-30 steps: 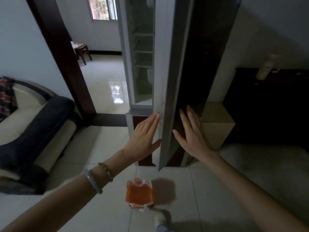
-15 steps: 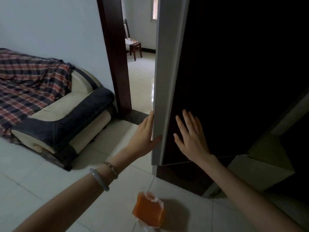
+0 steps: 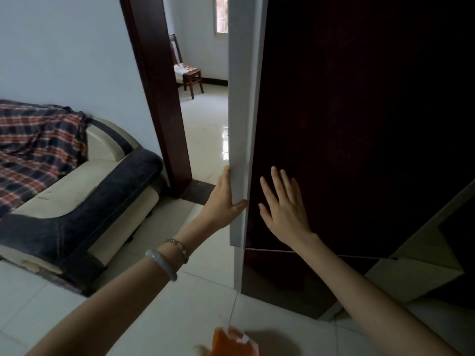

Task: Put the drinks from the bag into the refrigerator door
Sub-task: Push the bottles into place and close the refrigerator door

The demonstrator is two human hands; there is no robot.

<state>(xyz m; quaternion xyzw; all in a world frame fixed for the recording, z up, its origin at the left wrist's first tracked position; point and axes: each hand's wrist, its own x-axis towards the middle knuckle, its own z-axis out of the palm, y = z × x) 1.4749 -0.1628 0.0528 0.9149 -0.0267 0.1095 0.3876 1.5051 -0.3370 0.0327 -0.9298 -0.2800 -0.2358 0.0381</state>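
- The left hand (image 3: pixel 223 201) clasps the pale side edge of the refrigerator door (image 3: pixel 359 124), its thumb hooked onto the near face and its fingers gone behind the edge.
- The right hand (image 3: pixel 285 209) lies flat and spread on the door's dark front, gripping nothing.
- The orange bag (image 3: pixel 232 343) sits on the white tiled floor (image 3: pixel 180 304) below the hands, at the bottom of the view; any drinks inside are hidden.
- Two bracelets (image 3: pixel 167 258) circle the left wrist.
- A sofa (image 3: pixel 84 201) with a plaid blanket (image 3: pixel 36 145) stands to the left, and a wooden chair (image 3: pixel 191 78) shows through the doorway.
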